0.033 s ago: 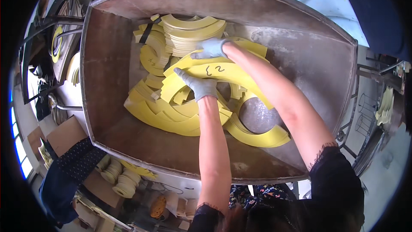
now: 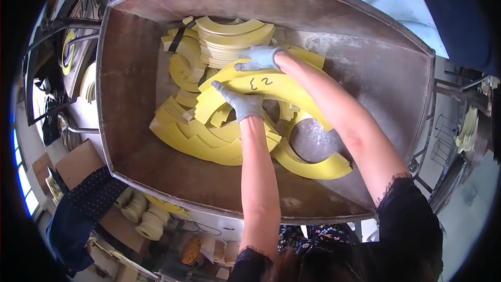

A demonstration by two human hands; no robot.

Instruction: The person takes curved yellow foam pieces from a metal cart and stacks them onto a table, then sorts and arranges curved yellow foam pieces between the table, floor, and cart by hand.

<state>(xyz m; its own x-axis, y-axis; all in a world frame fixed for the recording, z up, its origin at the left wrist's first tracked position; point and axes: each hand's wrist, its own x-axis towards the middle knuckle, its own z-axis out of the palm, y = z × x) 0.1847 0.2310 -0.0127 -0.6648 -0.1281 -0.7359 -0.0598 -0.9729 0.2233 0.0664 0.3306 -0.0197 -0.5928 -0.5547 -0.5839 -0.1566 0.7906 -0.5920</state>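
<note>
Both my hands wear pale grey gloves and hold a fanned stack of yellow curved strips (image 2: pixel 282 86) with dark hand-drawn marks on its top. My left hand (image 2: pixel 241 102) grips the inner, near edge, one digit stretched over the top and the other fingers partly hidden. Along the far, outer edge lies my right hand (image 2: pixel 260 58), closed over the rim with its fingers pointing left; its fingertips are partly out of sight. Just beyond stands a neat pile of paler arc pieces (image 2: pixel 235 42). More loose yellow arcs (image 2: pixel 209 143) spread out nearer me, under and beside my left forearm.
A deep brown metal bin (image 2: pixel 130 94) surrounds everything, its raised rim between me and the pieces. Bundles with black straps (image 2: pixel 178 40) sit at its left back. A yellow arc (image 2: pixel 313 167) lies right of my left forearm. Outside, at lower left, are a person's dark sleeve (image 2: pixel 75 219) and cream rolls (image 2: pixel 153 223).
</note>
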